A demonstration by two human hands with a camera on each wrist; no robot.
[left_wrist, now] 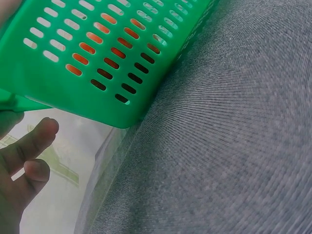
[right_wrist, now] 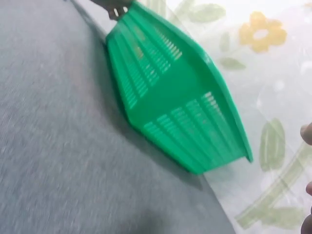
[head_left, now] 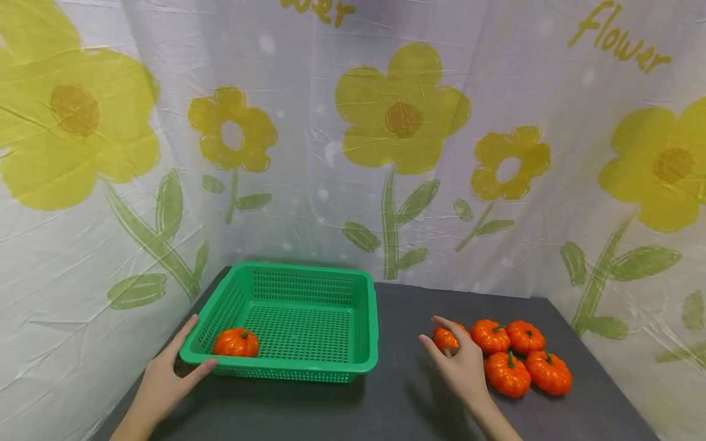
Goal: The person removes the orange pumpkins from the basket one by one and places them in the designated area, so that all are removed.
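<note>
A green plastic basket (head_left: pixel 298 365) stands on the left side of the table, one small orange pumpkin (head_left: pixel 237 343) in its near left corner. My left hand (head_left: pixel 165 380) holds that corner, thumb at the front rim and fingers along the left rim. The left wrist view shows the perforated basket wall (left_wrist: pixel 63 87) with orange behind its slots. On the right, my right hand (head_left: pixel 460 367) is above the table, thumb and fingers spread apart. Just beyond it sits a partly covered pumpkin (head_left: pixel 444 340). Only a few fingertips (right_wrist: pixel 307 134) show in the right wrist view.
Several more pumpkins (head_left: pixel 507 373) lie grouped to the right of my right hand. The dark grey table (head_left: pixel 397 318) runs between basket and pumpkins. A white curtain (head_left: pixel 298 202) printed with yellow flowers surrounds the table at the back and sides.
</note>
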